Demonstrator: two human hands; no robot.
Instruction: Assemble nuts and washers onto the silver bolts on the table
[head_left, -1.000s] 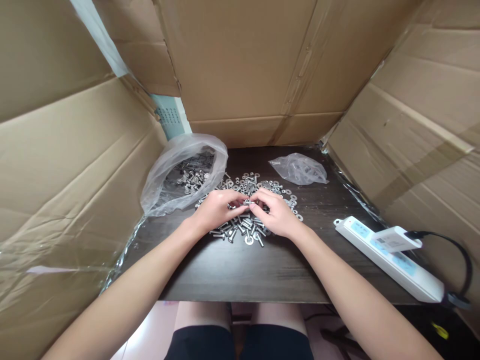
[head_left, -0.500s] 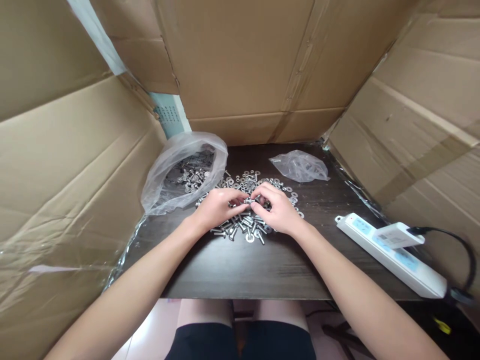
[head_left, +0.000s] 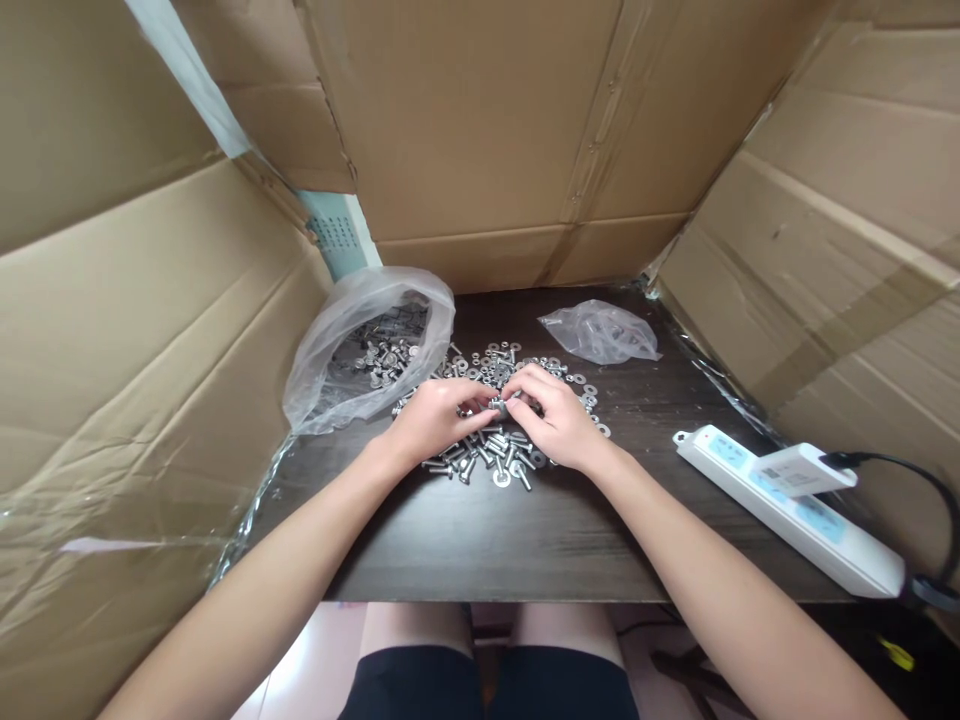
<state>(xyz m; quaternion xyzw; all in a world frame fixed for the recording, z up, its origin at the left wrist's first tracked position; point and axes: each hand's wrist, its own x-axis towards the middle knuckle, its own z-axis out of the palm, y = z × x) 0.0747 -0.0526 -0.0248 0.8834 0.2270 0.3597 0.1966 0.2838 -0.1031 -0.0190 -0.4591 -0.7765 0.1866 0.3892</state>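
The left hand (head_left: 433, 420) and right hand (head_left: 559, 428) meet over a pile (head_left: 491, 462) of bolts and washers in the middle of the tabletop (head_left: 487, 545). Each grip pinches one end of a small bolt (head_left: 496, 404) with its fingertips. The bolt is held level just above the pile, probably so both ends stay steady and the loose parts lie within reach. Left of the hands a big bag (head_left: 337, 350) of clear plastic lies with its mouth open toward the pile and more bolts inside. Farther right, a small bag (head_left: 600, 335) lies crumpled, its contents too blurred to tell. A power strip (head_left: 787, 510) lies well apart, by the right edge.
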